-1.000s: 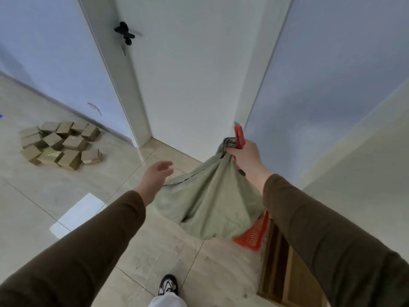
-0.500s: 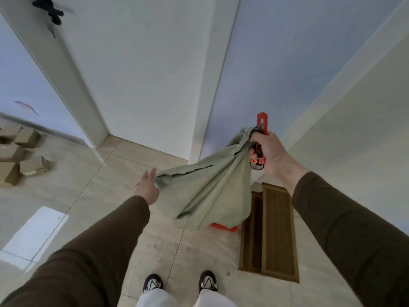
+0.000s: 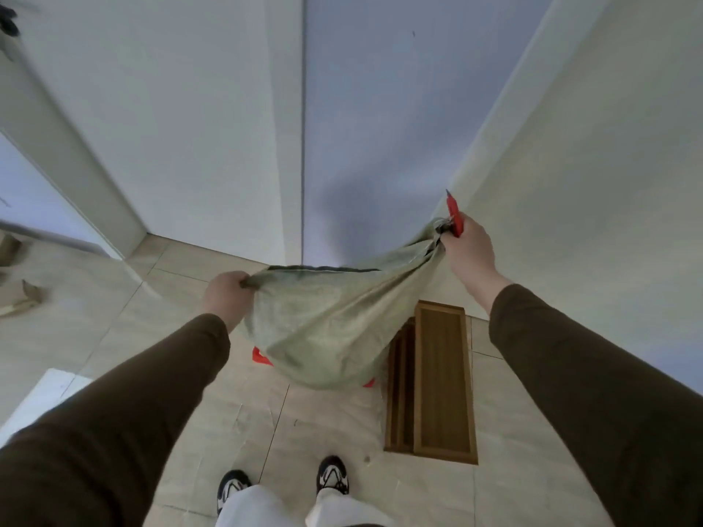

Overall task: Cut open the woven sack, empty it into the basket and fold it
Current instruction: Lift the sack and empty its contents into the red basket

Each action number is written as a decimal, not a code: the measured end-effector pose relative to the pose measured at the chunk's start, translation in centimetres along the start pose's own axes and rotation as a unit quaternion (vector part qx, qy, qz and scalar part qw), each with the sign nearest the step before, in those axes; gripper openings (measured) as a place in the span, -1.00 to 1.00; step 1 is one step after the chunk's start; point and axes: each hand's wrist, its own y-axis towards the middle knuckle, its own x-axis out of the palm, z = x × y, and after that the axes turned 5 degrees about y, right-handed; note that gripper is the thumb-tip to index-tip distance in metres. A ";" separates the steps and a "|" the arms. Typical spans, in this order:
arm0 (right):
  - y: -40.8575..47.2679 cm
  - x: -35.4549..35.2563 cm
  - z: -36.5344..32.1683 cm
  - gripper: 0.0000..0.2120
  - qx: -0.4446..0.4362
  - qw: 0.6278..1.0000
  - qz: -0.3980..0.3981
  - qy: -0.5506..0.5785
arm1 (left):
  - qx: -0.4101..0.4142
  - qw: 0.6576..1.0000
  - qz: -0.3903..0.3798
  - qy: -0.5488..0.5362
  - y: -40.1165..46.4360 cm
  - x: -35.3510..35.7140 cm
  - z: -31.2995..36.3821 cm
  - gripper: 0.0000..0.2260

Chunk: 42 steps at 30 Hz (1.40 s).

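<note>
The woven sack (image 3: 323, 329) hung stretched sideways between the clenched left hand (image 3: 225, 294) and the right hand (image 3: 468, 252), which also gripped an upward-pointing red utility knife (image 3: 454, 211); beneath, the red basket (image 3: 260, 356) was mostly hidden.

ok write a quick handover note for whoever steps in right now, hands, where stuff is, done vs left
Left hand: gripping one corner of the woven sack.
Right hand: gripping the opposite bunched end of the sack, with the red cutter in the same hand, blade end pointing up.
Sack hangs slack between both hands, held up over the red basket, which it mostly hides. A wooden tray lies on the floor to the right.
Done: sack looks limp and empty, so cutting and emptying appear finished; basket contents cannot be seen.
Left: fold the sack; put the cutter down safely first.
</note>
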 end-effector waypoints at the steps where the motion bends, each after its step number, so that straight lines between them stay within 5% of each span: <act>1: 0.2 0.0 0.3 -0.89 -0.030 0.998 0.000 -0.049 | -0.003 0.999 0.015 -0.033 0.3 -1.1 0.8 -0.80; 4: 0.9 0.2 0.8 -0.87 -0.054 0.994 0.004 -0.094 | -0.015 0.990 0.053 -0.129 0.8 -4.5 3.2 -0.77; 9: 1.8 -0.4 0.3 -0.92 -0.038 0.997 0.064 -0.015 | -0.005 0.964 0.094 -0.250 1.3 -9.0 7.3 -0.83; 14: 1.4 -0.3 -0.8 -0.89 -0.054 0.996 0.066 0.031 | 0.021 0.963 0.056 -0.262 1.6 -10.9 10.8 -0.77; 19: 1.2 -0.6 -1.9 -0.91 -0.072 0.988 0.109 0.088 | 0.005 0.936 0.121 -0.331 1.8 -11.8 11.5 -0.80; 30: 1.1 -0.1 -6.2 -0.90 -0.134 0.985 0.038 0.100 | 0.019 0.915 0.066 -0.397 0.5 -13.0 16.3 -0.92; 35: 1.5 -0.9 -7.8 -0.76 -0.154 0.963 0.135 0.175 | 0.044 0.871 0.087 -0.482 0.1 -15.1 17.4 -0.87; 42: 1.3 -1.6 -10.7 -0.72 -0.165 0.950 0.151 0.217 | 0.088 0.842 0.046 -0.531 -1.2 -17.6 20.2 -0.87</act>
